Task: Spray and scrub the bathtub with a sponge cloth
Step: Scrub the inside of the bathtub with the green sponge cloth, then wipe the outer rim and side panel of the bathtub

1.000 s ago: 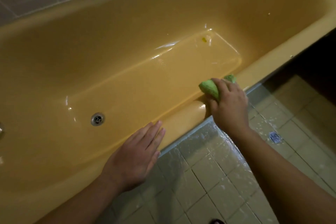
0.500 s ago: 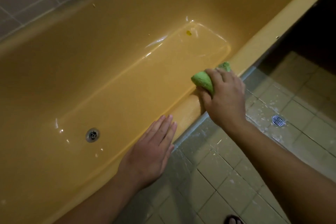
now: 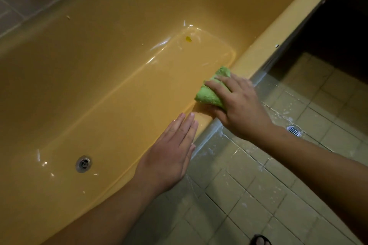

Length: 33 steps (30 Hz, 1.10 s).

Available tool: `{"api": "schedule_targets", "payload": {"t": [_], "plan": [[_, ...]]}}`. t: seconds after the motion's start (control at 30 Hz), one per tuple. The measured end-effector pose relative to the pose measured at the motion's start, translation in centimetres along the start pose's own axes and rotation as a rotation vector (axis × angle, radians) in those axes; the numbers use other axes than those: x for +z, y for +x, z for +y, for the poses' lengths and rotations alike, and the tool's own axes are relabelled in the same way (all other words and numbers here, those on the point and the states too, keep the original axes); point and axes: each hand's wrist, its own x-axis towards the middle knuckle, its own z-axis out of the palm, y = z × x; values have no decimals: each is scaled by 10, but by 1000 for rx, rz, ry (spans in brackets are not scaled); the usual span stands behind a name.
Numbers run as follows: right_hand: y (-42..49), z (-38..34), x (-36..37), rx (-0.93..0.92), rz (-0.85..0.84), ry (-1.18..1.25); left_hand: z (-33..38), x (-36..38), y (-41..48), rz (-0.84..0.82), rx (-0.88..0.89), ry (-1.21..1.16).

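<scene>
Head view: right hand [image 3: 242, 105] grips soft green sponge cloth [image 3: 209, 95] on glossy mustard-yellow bathtub [image 3: 264, 45] rim; left hand [image 3: 169, 153] flat; cloth likely light, compressible.

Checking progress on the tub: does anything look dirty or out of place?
Yes. A small yellow blob sits on the bathtub floor near the far end, pale specks dot its walls, and white splashes mark the floor tiles.
</scene>
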Motion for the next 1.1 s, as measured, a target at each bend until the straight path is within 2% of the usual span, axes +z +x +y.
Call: {"api": "schedule_targets", "payload": {"t": [0.07, 0.17, 0.23, 0.27, 0.4, 0.43, 0.6, 0.67, 0.9, 1.0, 1.1], "plan": [[17, 32, -5, 19, 11, -13, 2, 0, 7, 2, 5, -7], [49, 75, -15, 331, 139, 15, 3, 1, 14, 6, 15, -3], [54, 78, -17, 421, 187, 24, 3, 2, 19, -3, 27, 13], [50, 73, -15, 388, 177, 27, 4, 2, 21, -10, 34, 21], [22, 70, -10, 9, 41, 28, 4, 3, 29, -46, 50, 45], [27, 80, -12, -19, 43, 26, 4, 3, 31, -51, 50, 45], [68, 123, -27, 282, 171, 68, 6, 6, 33, -51, 32, 48], [70, 124, -27, 327, 181, 67, 7, 7, 35, -36, 23, 62], [72, 153, -41, -78, -39, -23, 13, 10, 37, -10, -4, 123], [82, 155, -42, 41, 68, -43, 19, 14, 41, 86, -80, 143], [68, 120, -35, 146, 106, -39, 29, 17, 36, 155, -183, 189]]}}
